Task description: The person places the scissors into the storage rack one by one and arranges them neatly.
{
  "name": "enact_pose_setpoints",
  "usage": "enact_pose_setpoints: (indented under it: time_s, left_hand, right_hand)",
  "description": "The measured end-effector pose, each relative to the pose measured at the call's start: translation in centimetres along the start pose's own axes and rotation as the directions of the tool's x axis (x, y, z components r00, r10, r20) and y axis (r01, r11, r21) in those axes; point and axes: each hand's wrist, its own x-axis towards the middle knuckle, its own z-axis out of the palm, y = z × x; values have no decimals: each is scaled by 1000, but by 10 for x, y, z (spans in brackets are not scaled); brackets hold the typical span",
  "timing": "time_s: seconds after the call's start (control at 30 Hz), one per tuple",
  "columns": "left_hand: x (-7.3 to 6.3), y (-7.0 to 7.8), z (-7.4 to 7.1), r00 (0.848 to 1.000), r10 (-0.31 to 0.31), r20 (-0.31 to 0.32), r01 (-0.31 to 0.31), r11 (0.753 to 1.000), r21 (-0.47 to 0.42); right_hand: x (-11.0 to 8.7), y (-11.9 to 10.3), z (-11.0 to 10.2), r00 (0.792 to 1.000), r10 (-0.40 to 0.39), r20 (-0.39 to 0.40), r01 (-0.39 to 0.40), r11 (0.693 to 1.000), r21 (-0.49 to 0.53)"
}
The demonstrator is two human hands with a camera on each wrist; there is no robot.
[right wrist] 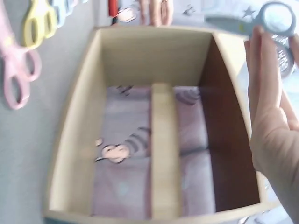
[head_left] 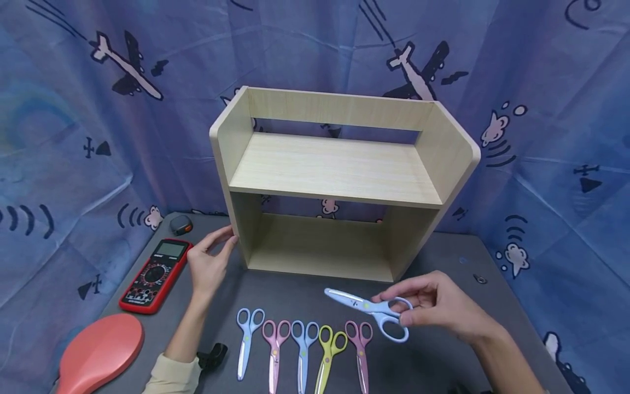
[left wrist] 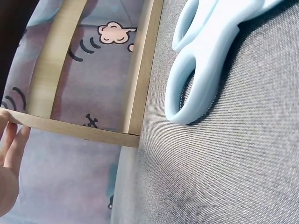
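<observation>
My right hand (head_left: 445, 306) pinches a pair of light blue scissors (head_left: 360, 303) by the handle loops, blades pointing left, in front of a pale wooden two-tier shelf (head_left: 334, 167). My left hand (head_left: 208, 268) touches the outer left side panel of that shelf with its fingertips, near the lower tier. In a row before the shelf lie two blue scissors (head_left: 246, 340) (head_left: 302, 354), two pink scissors (head_left: 274, 350) (head_left: 361, 350) and a yellow-green pair (head_left: 327, 353), loops toward the shelf.
A red multimeter (head_left: 156, 274) lies left of my left arm, with a small dark tape measure (head_left: 181, 225) behind it. At the front left is a coral-red rounded object (head_left: 105, 347). A small dark ring-like item (head_left: 479, 279) sits on the right. Patterned blue cloth (head_left: 315, 44) hangs behind.
</observation>
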Motion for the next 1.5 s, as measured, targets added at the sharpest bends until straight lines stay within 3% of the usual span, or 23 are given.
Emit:
enact_pose_setpoints:
  time_s: [0.17,0.33,0.67,1.13,1.5]
  left_hand:
    - [-1,1,0,1000,-2,1,2,1000,4]
    - [-1,0,0,1000,-2,5,2,1000,7]
    - [-1,-1,0,1000,7,4,-7,1000,0]
    - [-2,-1,0,1000,3,-1,-3,999,-33]
    - [-2,-1,0,1000,12,-3,-12,1000,-27]
  right_hand:
    - [16,-26,7,988,-104,-113,99,994,-53]
    - [39,-50,9,954,-193,-231,162,976,-149]
    - [102,-83,13,899,-224,-378,197,974,-108]
    - [174,-96,22,797,-273,-539,135,950,-282]
    - [217,-96,33,773,-290,-564,116,939,-324]
